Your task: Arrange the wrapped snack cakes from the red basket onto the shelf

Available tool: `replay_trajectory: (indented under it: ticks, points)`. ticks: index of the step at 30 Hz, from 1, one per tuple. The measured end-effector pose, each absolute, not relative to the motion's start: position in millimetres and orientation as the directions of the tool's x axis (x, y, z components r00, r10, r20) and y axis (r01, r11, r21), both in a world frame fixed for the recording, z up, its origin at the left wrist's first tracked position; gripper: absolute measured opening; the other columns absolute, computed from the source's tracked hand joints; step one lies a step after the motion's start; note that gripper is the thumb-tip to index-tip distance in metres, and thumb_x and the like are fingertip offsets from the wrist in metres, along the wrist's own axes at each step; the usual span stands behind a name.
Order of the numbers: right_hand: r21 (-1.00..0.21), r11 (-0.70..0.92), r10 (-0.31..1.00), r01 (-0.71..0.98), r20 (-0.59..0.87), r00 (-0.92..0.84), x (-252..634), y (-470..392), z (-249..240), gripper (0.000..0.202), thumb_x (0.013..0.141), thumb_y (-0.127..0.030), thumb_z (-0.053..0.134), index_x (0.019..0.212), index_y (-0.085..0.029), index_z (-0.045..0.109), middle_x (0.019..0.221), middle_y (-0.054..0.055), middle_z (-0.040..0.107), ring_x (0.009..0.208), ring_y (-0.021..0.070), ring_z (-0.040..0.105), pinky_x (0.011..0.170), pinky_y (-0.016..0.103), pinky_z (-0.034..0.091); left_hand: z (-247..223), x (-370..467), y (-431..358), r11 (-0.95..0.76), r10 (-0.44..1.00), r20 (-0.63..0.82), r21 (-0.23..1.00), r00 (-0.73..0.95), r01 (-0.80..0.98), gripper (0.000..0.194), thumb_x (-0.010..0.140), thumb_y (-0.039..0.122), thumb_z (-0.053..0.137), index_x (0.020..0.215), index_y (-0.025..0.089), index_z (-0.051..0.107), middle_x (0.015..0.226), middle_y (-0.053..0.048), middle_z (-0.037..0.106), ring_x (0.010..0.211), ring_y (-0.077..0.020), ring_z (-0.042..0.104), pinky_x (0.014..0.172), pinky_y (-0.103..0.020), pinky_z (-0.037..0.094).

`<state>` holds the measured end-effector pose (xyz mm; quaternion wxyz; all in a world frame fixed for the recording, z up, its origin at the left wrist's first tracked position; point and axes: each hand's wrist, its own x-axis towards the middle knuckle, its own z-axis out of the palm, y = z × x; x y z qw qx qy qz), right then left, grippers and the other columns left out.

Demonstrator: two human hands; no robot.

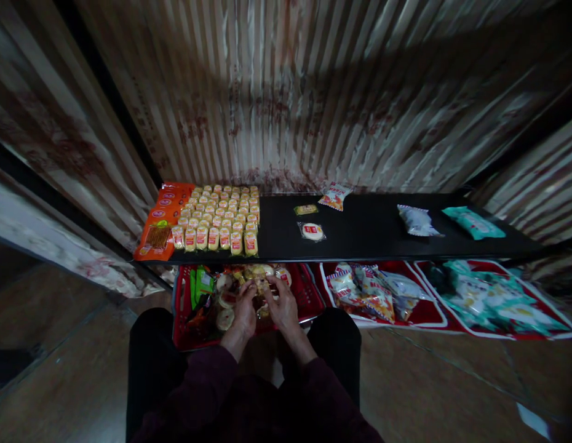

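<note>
Both hands reach into a red basket (177, 329) below the black shelf, among mixed wrapped snacks. My left hand (245, 311) has its fingers bent over the packets, touching a small yellow-wrapped piece (258, 286). My right hand (283, 303) lies just beside it, fingers curled around the same spot. What each fingertip grips is too dim and small to make out. Round wrapped cakes (225, 318) and a green packet (203, 284) lie to the left of my hands. On the shelf above stand rows of yellow-wrapped pieces (216, 215).
The black shelf (277, 243) also carries orange bags (157, 221), a small yellow packet (305, 210), a round cake (312, 231), a snack bag (334, 195), a pale bag (417, 220) and a teal bag (474, 223). Two more filled baskets (433, 271) (498, 266) sit at the right.
</note>
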<state>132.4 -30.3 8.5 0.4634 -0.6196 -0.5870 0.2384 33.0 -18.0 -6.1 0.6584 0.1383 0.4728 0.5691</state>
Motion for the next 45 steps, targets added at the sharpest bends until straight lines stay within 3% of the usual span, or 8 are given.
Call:
replay_trajectory:
  ticks: [8,14,23,33,38,45]
  points:
    - [-0.918,0.046,0.951,0.395,0.161,0.265,136,-31,8,0.028,0.082,-0.039,0.05,0.097,-0.02,0.063,0.102,0.01,0.069,0.095,0.0243,0.065,0.082,0.037,0.053,4,37,-23,0.34,0.904,-0.414,0.846,-0.104,-0.411,0.028,0.065,0.036,0.069,0.088,0.023,0.06,0.089,-0.001,0.064,0.079,-0.0153,0.058,0.064,-0.024,0.04]
    - [-0.978,0.008,0.968,0.211,0.061,0.243,137,-32,13,0.03,0.082,-0.047,0.054,0.093,-0.021,0.063,0.094,0.008,0.072,0.085,0.0227,0.069,0.077,0.035,0.055,3,41,-18,0.185,0.961,-0.231,0.946,-0.152,-0.268,0.019,0.068,0.035,0.07,0.079,0.023,0.061,0.084,-0.002,0.064,0.083,-0.0184,0.058,0.077,-0.029,0.042]
    - [-0.995,-0.059,0.967,0.077,-0.038,0.251,141,-28,5,0.038,0.079,-0.054,0.055,0.099,-0.022,0.061,0.107,0.009,0.069,0.1,0.0243,0.066,0.091,0.037,0.051,5,44,-17,0.07,0.984,-0.091,0.987,-0.151,-0.142,0.011,0.076,0.024,0.061,0.086,0.024,0.066,0.095,-0.005,0.066,0.093,-0.0202,0.057,0.089,-0.032,0.04]
    - [-0.97,-0.112,0.957,0.218,-0.046,0.285,145,-20,7,0.042,0.079,-0.051,0.057,0.108,-0.021,0.061,0.109,0.008,0.068,0.098,0.0243,0.065,0.089,0.038,0.049,14,50,-14,0.02,0.987,-0.03,0.998,-0.157,-0.067,0.026,0.072,0.013,0.06,0.093,0.025,0.069,0.102,-0.007,0.065,0.103,-0.0238,0.055,0.099,-0.039,0.036]
    - [-0.961,-0.064,0.948,0.269,0.025,0.316,151,-11,1,0.041,0.078,-0.051,0.057,0.104,-0.02,0.065,0.113,0.01,0.067,0.103,0.0248,0.063,0.093,0.039,0.047,22,54,-7,-0.038,0.987,0.033,0.999,-0.16,-0.03,0.028,0.073,0.009,0.056,0.092,0.025,0.069,0.1,-0.007,0.065,0.099,-0.0225,0.057,0.096,-0.037,0.04]
    - [-0.974,-0.059,0.946,0.219,0.015,0.323,154,4,1,0.05,0.078,-0.05,0.056,0.116,-0.018,0.06,0.112,0.011,0.067,0.099,0.0231,0.064,0.09,0.039,0.049,33,59,5,-0.109,0.986,0.139,0.958,-0.097,0.265,0.036,0.076,0.005,0.043,0.102,0.02,0.063,0.108,-0.006,0.063,0.105,-0.0181,0.056,0.098,-0.036,0.042]
